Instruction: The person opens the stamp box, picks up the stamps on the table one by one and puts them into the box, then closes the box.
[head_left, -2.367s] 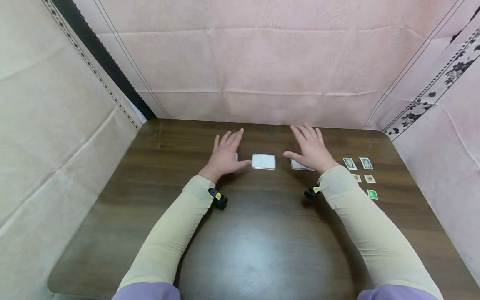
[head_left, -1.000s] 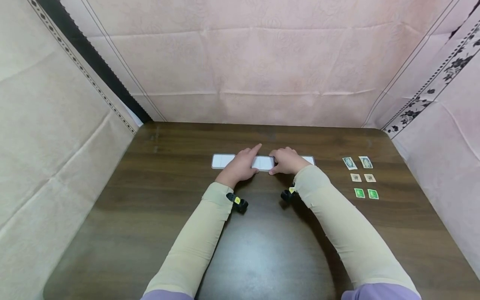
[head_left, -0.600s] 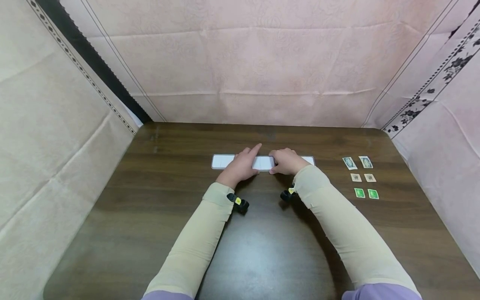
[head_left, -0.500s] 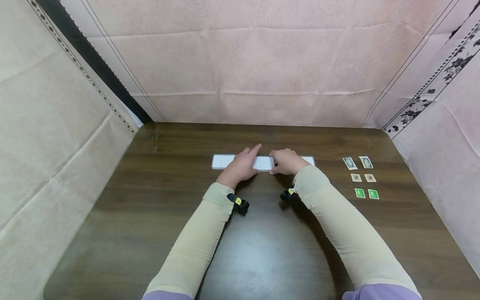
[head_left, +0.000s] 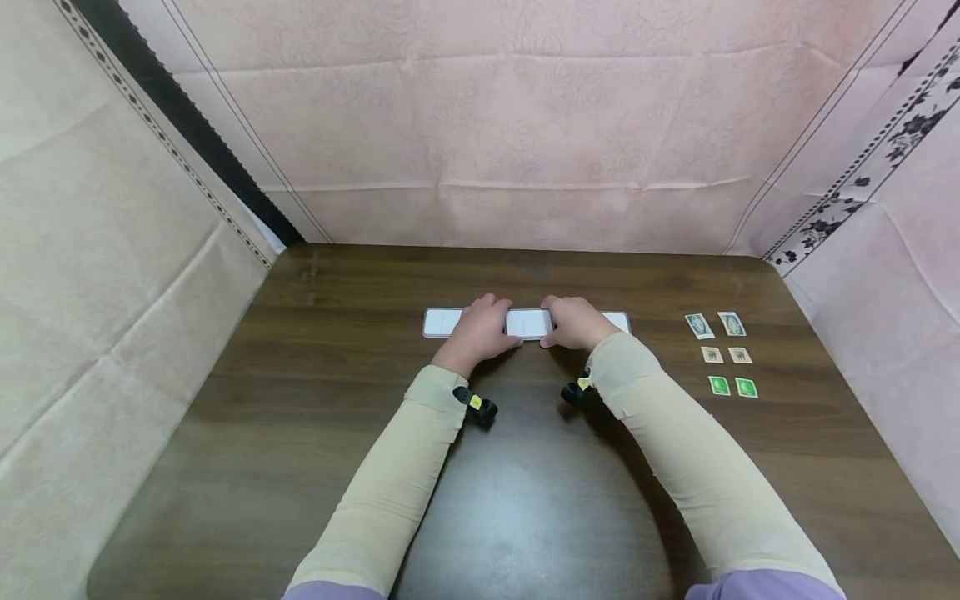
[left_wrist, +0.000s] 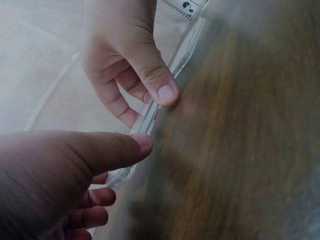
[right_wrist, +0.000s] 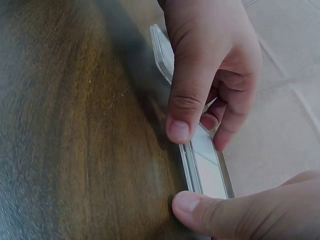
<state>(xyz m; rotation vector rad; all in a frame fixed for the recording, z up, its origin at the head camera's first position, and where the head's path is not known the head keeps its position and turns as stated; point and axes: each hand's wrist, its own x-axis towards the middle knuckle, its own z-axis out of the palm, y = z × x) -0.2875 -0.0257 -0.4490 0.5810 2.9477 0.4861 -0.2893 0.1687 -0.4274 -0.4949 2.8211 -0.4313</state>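
Three flat, white rectangular cases with clear rims lie in a row near the table's far side. My left hand (head_left: 480, 333) pinches the left end of the middle case (head_left: 528, 323), thumb on the near edge and fingers at the far edge. On the opposite end, my right hand (head_left: 576, 323) grips it in the same way. Each thumb (left_wrist: 142, 145) presses the near rim in the wrist views, where the rim shows layered edges. The left case (head_left: 441, 322) is partly covered by my left hand, and the right case (head_left: 618, 320) partly by my right.
To the right lie several small picture cards in pairs: bluish portrait cards (head_left: 732, 324), little beige cards (head_left: 712, 356) and green cards (head_left: 746, 388). A pale curtain (head_left: 480, 150) hangs behind the brown table (head_left: 517, 500).
Both hands came inward from spread positions to the middle case. Since half a second ago, my left index finger has bent down from pointing forward, and the middle case has shifted slightly away from me.
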